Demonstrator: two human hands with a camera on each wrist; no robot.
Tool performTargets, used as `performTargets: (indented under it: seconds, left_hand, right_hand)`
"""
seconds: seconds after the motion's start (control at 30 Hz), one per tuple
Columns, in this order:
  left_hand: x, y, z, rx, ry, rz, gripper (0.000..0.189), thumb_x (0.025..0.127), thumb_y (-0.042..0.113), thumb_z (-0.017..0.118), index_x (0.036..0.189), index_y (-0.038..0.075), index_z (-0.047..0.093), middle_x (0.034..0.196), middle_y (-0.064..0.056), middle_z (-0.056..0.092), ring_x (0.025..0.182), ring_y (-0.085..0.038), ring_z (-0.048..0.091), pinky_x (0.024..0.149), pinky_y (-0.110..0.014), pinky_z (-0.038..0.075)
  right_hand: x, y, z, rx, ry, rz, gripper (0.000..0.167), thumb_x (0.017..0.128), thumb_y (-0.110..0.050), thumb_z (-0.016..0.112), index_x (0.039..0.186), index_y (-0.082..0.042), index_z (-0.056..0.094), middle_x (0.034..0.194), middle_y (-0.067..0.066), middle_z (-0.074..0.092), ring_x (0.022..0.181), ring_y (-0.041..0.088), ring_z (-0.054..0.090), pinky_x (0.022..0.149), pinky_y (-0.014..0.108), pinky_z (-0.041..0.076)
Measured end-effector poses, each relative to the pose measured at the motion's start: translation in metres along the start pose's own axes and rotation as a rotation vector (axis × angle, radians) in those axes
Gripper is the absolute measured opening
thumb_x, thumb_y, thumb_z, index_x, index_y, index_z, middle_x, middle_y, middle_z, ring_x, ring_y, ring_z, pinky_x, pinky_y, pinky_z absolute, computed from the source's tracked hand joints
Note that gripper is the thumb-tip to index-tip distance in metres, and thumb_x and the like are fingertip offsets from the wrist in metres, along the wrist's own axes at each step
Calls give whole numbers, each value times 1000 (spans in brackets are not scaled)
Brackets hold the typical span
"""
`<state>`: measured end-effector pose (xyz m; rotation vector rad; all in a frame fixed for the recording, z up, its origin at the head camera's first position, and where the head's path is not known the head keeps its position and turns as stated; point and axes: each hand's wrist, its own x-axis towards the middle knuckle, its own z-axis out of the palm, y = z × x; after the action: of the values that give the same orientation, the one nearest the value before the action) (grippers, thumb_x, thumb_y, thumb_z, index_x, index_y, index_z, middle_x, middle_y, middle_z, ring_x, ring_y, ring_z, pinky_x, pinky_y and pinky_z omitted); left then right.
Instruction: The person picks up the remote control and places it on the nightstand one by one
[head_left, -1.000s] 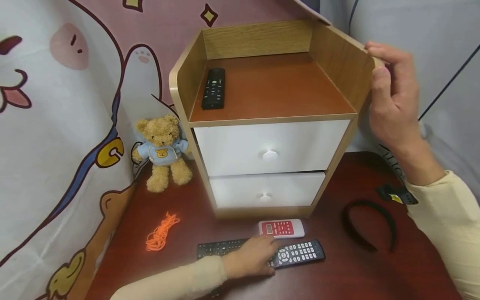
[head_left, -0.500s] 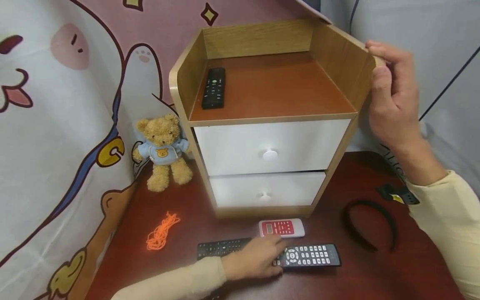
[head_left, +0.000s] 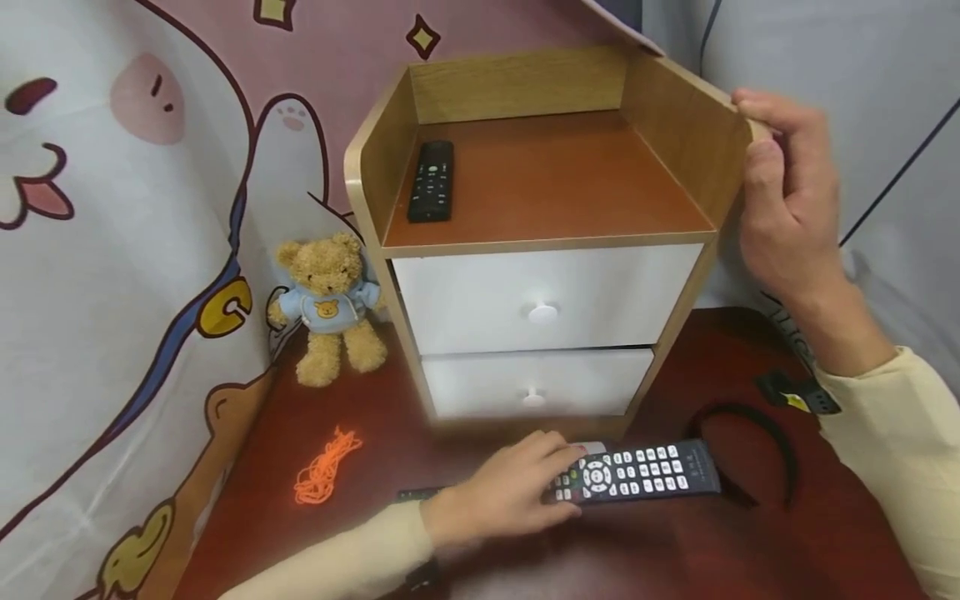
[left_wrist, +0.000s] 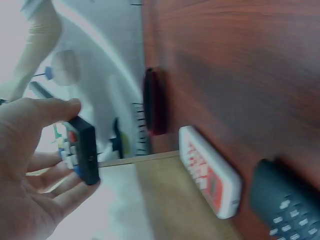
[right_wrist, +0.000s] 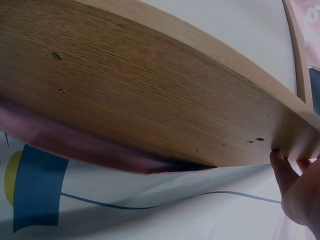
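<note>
My left hand (head_left: 517,487) grips the near end of a long black remote control (head_left: 645,472) with pale buttons. In the left wrist view, thumb and fingers pinch this remote (left_wrist: 82,150) by its edges, and it hangs clear of the dark red table. My right hand (head_left: 795,187) holds the top edge of the right side panel of a small wooden drawer cabinet (head_left: 678,137). Below the left hand lie a white and red remote (left_wrist: 207,170) and another black remote (left_wrist: 285,200), both mostly hidden in the head view.
A further black remote (head_left: 431,182) lies on the cabinet's top shelf, at the left. Left of the cabinet sits a teddy bear (head_left: 326,304), with an orange string bundle (head_left: 327,467) nearer. At the right lie a dark headband (head_left: 783,450) and a black strap (head_left: 798,393).
The left hand has lifted the long black remote off the table, moving it up and right, and it now covers most of the white and red remote. The right hand keeps its place.
</note>
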<state>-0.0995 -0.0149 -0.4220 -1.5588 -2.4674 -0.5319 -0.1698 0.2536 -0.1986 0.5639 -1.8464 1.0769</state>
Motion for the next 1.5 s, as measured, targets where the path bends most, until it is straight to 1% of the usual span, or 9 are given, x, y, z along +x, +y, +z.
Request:
performTargets:
  seconds: [0.17, 0.33, 0.53, 0.77, 0.93, 1.03, 1.23, 1.4, 1.5]
  left_hand:
    - [6, 8, -31, -81, 159, 55, 66, 81, 35, 81, 137, 10, 56, 116, 1, 60, 102, -7, 55, 88, -10, 46]
    - [14, 10, -71, -109, 328, 130, 64, 79, 31, 82, 134, 7, 58, 116, -1, 62, 103, -9, 56, 91, -9, 45]
    - [24, 12, -120, -225, 445, 138, 69, 76, 24, 86, 134, 2, 57, 117, -8, 62, 105, -14, 58, 90, -12, 48]
    - [32, 17, -183, -213, 636, 52, 71, 76, 16, 86, 136, -5, 55, 113, -15, 62, 98, -19, 63, 83, -20, 56]
    - [47, -1, -227, -53, 773, -78, 67, 81, 32, 83, 140, 17, 57, 106, -2, 60, 88, -8, 59, 72, -20, 55]
    - [61, -11, -249, 63, 741, -201, 63, 84, 43, 78, 139, 22, 57, 100, 2, 58, 84, -6, 53, 73, -20, 49]
    - [89, -7, -286, 198, 490, -490, 50, 90, 44, 71, 125, 10, 63, 98, -4, 64, 94, -18, 52, 93, -40, 41]
    - [106, -6, -291, 262, 327, -605, 44, 94, 41, 66, 113, 2, 65, 104, -13, 65, 98, -26, 60, 82, -43, 51]
    - [111, -5, -289, 298, 248, -639, 41, 96, 40, 62, 107, 0, 67, 105, -15, 64, 100, -31, 62, 86, -46, 53]
  right_hand:
    - [-2, 0, -2, 13, 12, 5, 36, 99, -6, 35, 131, -1, 52, 136, -12, 53, 118, 11, 50, 99, 20, 38]
    - [-2, 2, -4, -20, -7, 0, 37, 100, -6, 35, 133, -1, 51, 137, -13, 51, 118, 11, 49, 99, 19, 38]
    - [-1, 4, -4, -33, -25, -8, 37, 99, -7, 36, 133, -1, 50, 137, -15, 51, 117, 9, 48, 97, 19, 38]
    - [0, 4, -1, 25, 4, 17, 36, 99, -5, 37, 130, 1, 52, 135, -11, 56, 118, 12, 52, 97, 20, 40]
    - [-1, 5, -3, -29, -19, 15, 38, 100, -8, 35, 134, -1, 50, 140, -12, 52, 121, 10, 49, 101, 20, 37]
    - [-1, 6, -4, -38, -32, 3, 38, 100, -8, 35, 134, 0, 49, 139, -13, 51, 119, 9, 49, 101, 21, 38]
    - [3, 7, -5, -46, -38, -8, 38, 100, -8, 37, 134, 1, 50, 138, -14, 51, 118, 9, 49, 100, 20, 38]
    - [3, 7, -7, -59, -39, -3, 38, 100, -9, 37, 135, 0, 49, 139, -13, 52, 120, 8, 50, 101, 19, 39]
    - [3, 5, -8, -62, -37, -3, 38, 100, -9, 37, 134, -1, 50, 139, -12, 52, 118, 8, 50, 100, 18, 39]
